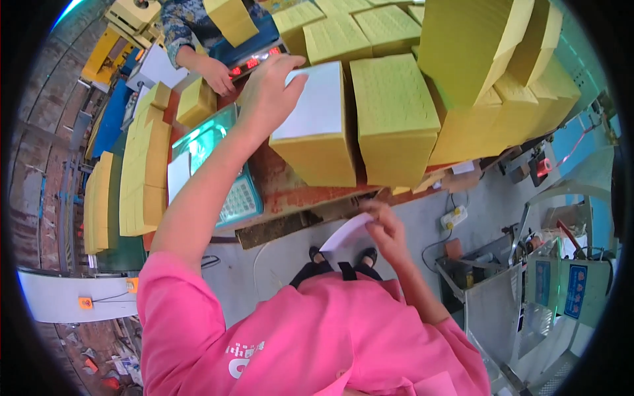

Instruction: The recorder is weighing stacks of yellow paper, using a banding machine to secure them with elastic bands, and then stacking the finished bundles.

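Observation:
My left hand (272, 92) reaches forward over the left edge of a tall yellow paper stack, thumb and fingers stretched out and apart. A white sheet (317, 105) lies flat on top of that yellow stack (314, 158), beside the hand. Below the table edge, close to my body, my right hand (388, 232) pinches a loose white sheet of paper (346, 232) by its right end. Another yellow stack (396, 119) stands just right of the first, with a narrow gap between them.
A scale with a keypad (239, 201) sits left of the stacks. Across the table, a co-worker's hand (212, 74) rests near a red-lit display (249, 64). More yellow stacks (142, 178) stand at the left, others at the right. Metal equipment (492, 303) stands at lower right.

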`<control>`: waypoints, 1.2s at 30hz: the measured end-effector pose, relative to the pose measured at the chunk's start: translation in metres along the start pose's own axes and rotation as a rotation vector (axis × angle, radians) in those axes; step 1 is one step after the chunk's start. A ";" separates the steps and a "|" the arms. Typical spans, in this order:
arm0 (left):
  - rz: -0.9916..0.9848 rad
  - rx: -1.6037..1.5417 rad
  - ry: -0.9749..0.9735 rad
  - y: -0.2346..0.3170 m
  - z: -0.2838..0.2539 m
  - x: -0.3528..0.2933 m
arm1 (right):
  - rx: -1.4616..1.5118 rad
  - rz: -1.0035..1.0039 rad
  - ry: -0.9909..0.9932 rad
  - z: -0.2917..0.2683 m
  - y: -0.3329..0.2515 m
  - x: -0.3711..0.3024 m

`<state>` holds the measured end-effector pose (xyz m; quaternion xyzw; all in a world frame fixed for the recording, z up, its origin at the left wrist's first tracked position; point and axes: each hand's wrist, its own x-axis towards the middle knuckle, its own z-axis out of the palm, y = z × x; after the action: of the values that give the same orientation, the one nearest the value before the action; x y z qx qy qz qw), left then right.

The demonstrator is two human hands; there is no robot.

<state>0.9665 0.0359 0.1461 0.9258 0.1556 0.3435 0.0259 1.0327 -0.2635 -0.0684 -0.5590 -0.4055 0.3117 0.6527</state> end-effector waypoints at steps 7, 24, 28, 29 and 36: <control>0.001 0.119 -0.193 0.000 0.042 -0.013 | -0.267 -0.153 0.131 0.026 -0.028 0.050; -0.003 -0.142 -0.382 0.068 -0.034 -0.089 | 1.225 0.481 0.066 0.057 0.069 -0.008; -0.072 -0.245 -0.373 0.060 -0.036 -0.099 | 1.081 0.492 0.170 0.072 0.026 -0.007; -0.049 -0.266 -0.376 0.054 -0.039 -0.103 | 1.032 0.478 0.210 0.079 0.015 -0.015; -0.323 -0.767 -0.415 0.068 -0.060 -0.165 | 0.848 0.470 0.505 0.074 -0.051 -0.120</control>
<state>0.8282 -0.0833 0.0983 0.8624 0.1509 0.1753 0.4503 0.9086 -0.3405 -0.0364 -0.3801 0.0608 0.4414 0.8106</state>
